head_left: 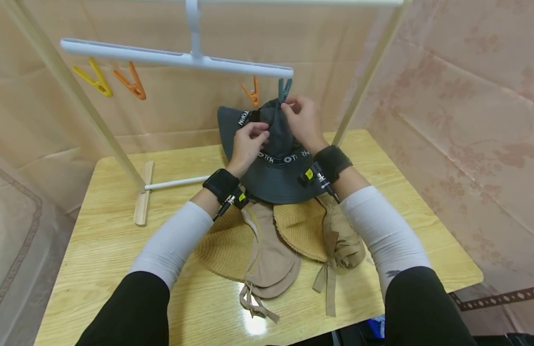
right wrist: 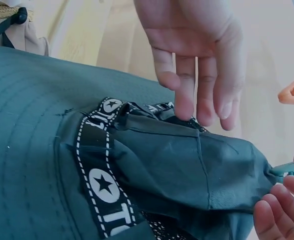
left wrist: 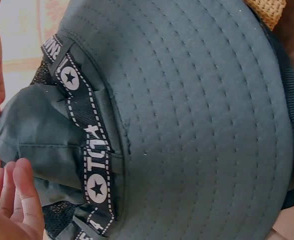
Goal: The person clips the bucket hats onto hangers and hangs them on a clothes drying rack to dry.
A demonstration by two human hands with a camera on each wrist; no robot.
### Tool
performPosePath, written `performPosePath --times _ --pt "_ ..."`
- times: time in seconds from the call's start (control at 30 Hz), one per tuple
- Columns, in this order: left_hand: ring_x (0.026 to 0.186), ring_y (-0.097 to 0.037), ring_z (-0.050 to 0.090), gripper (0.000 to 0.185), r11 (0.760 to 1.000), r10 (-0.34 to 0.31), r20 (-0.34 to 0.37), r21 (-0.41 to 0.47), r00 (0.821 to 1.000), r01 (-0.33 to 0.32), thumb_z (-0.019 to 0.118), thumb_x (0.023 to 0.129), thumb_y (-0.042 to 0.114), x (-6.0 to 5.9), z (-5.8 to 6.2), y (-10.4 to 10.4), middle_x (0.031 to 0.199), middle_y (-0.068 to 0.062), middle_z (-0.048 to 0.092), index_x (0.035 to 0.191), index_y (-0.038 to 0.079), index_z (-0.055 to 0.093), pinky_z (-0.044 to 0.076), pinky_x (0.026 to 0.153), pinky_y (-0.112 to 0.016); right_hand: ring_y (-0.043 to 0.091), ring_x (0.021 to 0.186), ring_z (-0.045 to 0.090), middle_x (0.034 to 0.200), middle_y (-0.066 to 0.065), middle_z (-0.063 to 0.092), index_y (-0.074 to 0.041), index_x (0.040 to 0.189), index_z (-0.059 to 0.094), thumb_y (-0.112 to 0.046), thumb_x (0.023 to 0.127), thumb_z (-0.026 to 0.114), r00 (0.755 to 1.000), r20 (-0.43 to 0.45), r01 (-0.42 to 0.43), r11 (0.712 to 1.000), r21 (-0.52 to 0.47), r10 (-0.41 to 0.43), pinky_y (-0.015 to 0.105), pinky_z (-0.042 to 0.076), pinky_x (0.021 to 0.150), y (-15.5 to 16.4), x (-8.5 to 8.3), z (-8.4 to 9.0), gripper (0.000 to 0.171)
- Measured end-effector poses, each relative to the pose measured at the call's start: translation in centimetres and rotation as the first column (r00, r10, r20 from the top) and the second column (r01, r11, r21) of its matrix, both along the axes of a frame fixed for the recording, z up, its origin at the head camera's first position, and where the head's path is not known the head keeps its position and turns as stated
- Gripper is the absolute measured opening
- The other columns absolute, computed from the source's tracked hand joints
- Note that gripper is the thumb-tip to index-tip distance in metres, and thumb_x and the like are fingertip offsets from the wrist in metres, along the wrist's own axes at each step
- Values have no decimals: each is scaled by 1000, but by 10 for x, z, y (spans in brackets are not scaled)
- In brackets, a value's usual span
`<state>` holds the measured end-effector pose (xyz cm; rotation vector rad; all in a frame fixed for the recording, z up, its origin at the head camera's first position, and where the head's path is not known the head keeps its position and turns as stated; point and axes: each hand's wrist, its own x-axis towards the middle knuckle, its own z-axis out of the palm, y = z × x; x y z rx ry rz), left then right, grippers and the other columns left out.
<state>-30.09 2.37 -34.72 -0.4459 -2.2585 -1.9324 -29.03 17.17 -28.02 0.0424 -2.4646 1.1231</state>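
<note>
Grey hat [head_left: 275,158], soft, light, limp; right fingers [head_left: 293,108] pinch crown at green peg [head_left: 285,89]; left fingers [head_left: 254,132] rest spread on crown; best gripped there.

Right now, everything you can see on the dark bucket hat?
The dark bucket hat looks like grey-green woven cloth, with a wide brim stitched in rows and a black band printed with white stars and letters. Its crown is crumpled and lifted to the teal peg on the white hanger bar. The left hand and right hand both touch the crown. The brim overlaps the straw hats.
</note>
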Motion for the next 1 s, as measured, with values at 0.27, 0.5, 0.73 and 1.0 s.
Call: performPosePath --times 0.27,0.5,0.73,1.0 --pt "77 -15 61 19 1000 -2 24 -6 1000 2 58 87 14 2 0 -7 92 -11 64 105 7 62 50 63 -21 18 85 58 96 9 66 -7 105 64 -27 88 57 998 5 -55 998 4 55 28 46 74 -7 3 -10 27" --pt "72 -11 57 20 1000 10 75 -9 997 -9 58 86 12 8 -3 -14 83 -5 61 105 5 63 48 61 -20 18 90 58 100 7 65 -9 105 63 -29 88 56 996 26 -91 995 34 90 31 48 78 -6 11 -25 28" --pt "72 -15 56 22 999 2 131 40 991 -7 57 85 4 31 16 -18 77 -3 57 105 -4 61 45 57 -17 17 87 56 95 6 63 -11 105 63 -32 89 55 993 52 -105 994 33 103 32 46 75 -7 20 -35 27" --pt "66 -5 51 22 1000 25 41 -11 999 -24 59 86 11 21 -3 -30 92 -9 62 105 1 62 44 58 -17 17 80 59 87 6 66 -10 100 64 -28 87 57 990 43 -133 990 45 131 31 45 71 -14 26 -42 24"
